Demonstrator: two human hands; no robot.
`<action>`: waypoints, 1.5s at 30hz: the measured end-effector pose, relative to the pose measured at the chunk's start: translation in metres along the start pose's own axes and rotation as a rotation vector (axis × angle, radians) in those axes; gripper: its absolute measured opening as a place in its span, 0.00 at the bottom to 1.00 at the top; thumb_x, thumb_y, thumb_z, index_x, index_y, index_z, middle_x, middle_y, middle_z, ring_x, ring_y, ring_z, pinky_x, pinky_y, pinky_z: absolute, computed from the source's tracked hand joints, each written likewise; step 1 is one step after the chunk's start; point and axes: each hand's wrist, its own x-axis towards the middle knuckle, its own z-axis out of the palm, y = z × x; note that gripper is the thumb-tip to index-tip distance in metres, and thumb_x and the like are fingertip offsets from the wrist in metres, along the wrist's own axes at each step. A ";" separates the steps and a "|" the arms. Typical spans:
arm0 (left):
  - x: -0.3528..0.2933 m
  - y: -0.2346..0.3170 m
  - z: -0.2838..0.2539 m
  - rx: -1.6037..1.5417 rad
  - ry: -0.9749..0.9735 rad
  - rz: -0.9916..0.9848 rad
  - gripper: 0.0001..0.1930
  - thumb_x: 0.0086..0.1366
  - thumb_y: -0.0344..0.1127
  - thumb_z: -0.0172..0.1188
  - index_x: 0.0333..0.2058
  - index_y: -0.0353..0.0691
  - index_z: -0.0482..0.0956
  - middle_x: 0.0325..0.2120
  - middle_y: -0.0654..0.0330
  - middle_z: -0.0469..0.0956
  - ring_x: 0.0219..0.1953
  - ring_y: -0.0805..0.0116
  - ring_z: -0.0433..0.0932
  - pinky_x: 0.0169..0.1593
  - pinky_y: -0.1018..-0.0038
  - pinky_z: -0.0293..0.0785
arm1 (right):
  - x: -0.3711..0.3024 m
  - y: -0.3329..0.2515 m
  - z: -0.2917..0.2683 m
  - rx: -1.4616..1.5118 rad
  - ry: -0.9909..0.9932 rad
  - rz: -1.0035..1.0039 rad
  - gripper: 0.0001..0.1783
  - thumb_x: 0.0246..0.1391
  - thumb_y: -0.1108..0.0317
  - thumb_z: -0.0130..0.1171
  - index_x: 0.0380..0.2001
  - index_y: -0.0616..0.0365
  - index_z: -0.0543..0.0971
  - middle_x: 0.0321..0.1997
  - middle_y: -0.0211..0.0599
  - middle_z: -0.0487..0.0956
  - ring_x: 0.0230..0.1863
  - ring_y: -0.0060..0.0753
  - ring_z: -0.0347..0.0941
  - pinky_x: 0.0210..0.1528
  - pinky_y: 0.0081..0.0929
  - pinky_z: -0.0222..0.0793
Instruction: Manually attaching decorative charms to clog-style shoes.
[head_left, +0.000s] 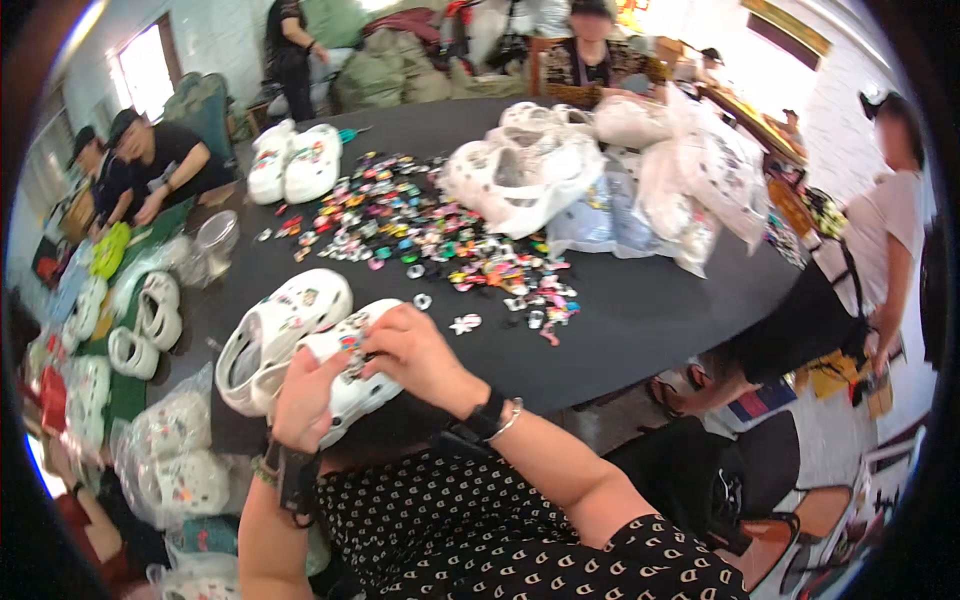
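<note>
At the near edge of the table, a white clog (352, 402) studded with small colourful shoe charms is between my hands. My left hand (304, 402) grips its near left side, thumb up by the charms. The fingers of my right hand (415, 355) are bent and pinched together against the upper of the clog; whatever sits between the fingertips is hidden. Just left of it, touching or nearly so, rests a second white clog (300, 305) with charms on its upper. Beyond my hands spreads a large heap of loose, many-coloured shoe charms (400, 215).
A charm-covered pair of white clogs (312, 165) stands at the far left of the dark table (640, 320). More white clogs (525, 175) and clear plastic bags (690, 190) fill the far right. Bagged clogs (180, 460) lie at left. Other people sit and stand around.
</note>
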 end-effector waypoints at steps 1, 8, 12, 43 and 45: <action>-0.001 0.003 0.004 0.006 0.000 -0.025 0.14 0.64 0.23 0.54 0.49 0.32 0.72 0.43 0.57 0.79 0.42 0.68 0.79 0.44 0.72 0.77 | -0.001 0.000 -0.001 -0.005 0.002 -0.008 0.16 0.31 0.68 0.74 0.28 0.54 0.80 0.34 0.30 0.78 0.40 0.39 0.73 0.42 0.35 0.71; 0.001 -0.008 -0.017 -0.001 0.050 -0.039 0.15 0.64 0.22 0.55 0.49 0.31 0.70 0.44 0.55 0.77 0.45 0.70 0.77 0.47 0.73 0.74 | 0.001 -0.007 0.005 0.002 -0.034 0.021 0.12 0.34 0.69 0.71 0.25 0.55 0.80 0.32 0.30 0.78 0.40 0.37 0.73 0.43 0.33 0.71; -0.004 0.002 -0.010 0.104 0.138 -0.103 0.15 0.64 0.22 0.55 0.49 0.30 0.70 0.44 0.55 0.77 0.45 0.69 0.77 0.47 0.73 0.75 | 0.002 -0.008 0.005 0.047 -0.024 0.066 0.06 0.37 0.73 0.68 0.23 0.55 0.82 0.29 0.30 0.79 0.37 0.39 0.74 0.42 0.32 0.72; 0.004 0.009 -0.021 -0.266 -0.276 -0.205 0.21 0.57 0.18 0.50 0.52 0.29 0.69 0.48 0.51 0.76 0.47 0.59 0.79 0.49 0.66 0.78 | 0.015 -0.009 -0.018 -0.131 -0.273 0.324 0.31 0.24 0.63 0.80 0.37 0.53 0.77 0.46 0.35 0.70 0.50 0.45 0.62 0.52 0.37 0.63; 0.000 0.016 -0.014 -0.198 -0.237 -0.188 0.21 0.57 0.18 0.51 0.51 0.28 0.71 0.47 0.51 0.76 0.47 0.60 0.79 0.50 0.66 0.77 | 0.010 -0.004 -0.019 -0.125 -0.208 0.307 0.28 0.23 0.66 0.79 0.35 0.52 0.79 0.43 0.34 0.72 0.48 0.43 0.65 0.49 0.35 0.65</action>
